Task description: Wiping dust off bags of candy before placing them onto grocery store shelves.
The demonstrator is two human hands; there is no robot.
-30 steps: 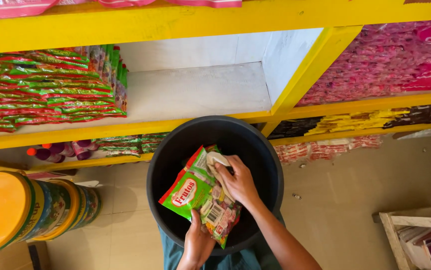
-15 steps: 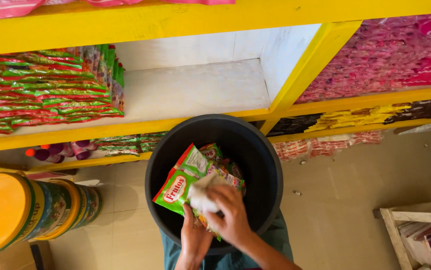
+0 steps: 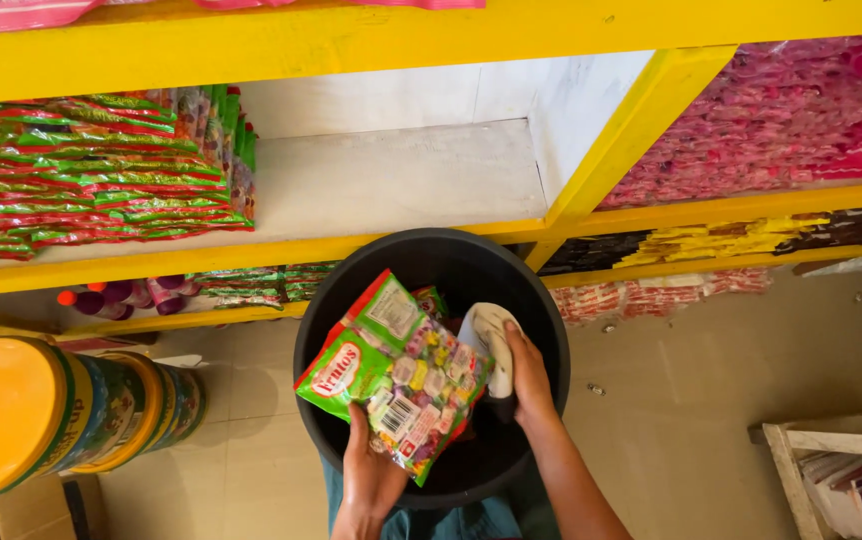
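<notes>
A yellow-framed shelving unit (image 3: 371, 40) with pale grey boards fills the upper part of the view. Its left bay holds a flat stack of red-and-green foil sachets (image 3: 81, 175), and the right bay holds a heap of pink plastic packets (image 3: 781, 115). On the lower right shelf lie rows of yellow and dark packets (image 3: 741, 235). The beige tiled floor (image 3: 671, 400) spreads below.

A round black plastic bucket (image 3: 541, 330) sits in the middle, just in front of the shelves and close against the person's body. At the far left lies a stack of cylindrical tins with an orange lid (image 3: 11, 415) facing the camera, and the corner of a light wooden crate (image 3: 821, 450) shows at the lower right.

Over the bucket's mouth, a bunch of green-edged clear plastic candy packets (image 3: 396, 370) is held tilted, its top pointing up and left past the rim. The left hand (image 3: 369, 475) grips the bunch from below at its lower end, fingers closed around the packets' bottom edge. More packets lie inside the bucket beneath.

The right hand (image 3: 526, 370) is just to the right of the bunch, inside the bucket near its right wall. It is closed on a small white cloth (image 3: 491, 335), which sticks out above the fingers and lies just beside the upper right edge of the packets; whether cloth and packets touch cannot be told.

On the lower left shelf, small purple bottles with orange caps (image 3: 101, 298) lie on their sides.
</notes>
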